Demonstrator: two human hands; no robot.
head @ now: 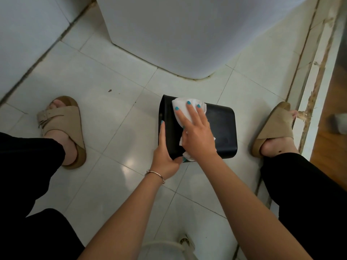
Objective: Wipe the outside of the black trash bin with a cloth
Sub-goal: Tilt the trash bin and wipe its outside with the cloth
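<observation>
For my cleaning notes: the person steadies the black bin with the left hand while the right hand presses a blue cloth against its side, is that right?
Not quite: the cloth is white, as the head view shows. The rest holds: the left hand steadies the black bin while the right hand presses the cloth against its side.

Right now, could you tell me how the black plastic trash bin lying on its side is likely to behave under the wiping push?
The black plastic trash bin is probably light, since the left hand steadies it alone. It could slide on the glossy white floor tiles. Its flat sides make rolling unlikely. The white cloth under the right hand looks floppy.
</observation>
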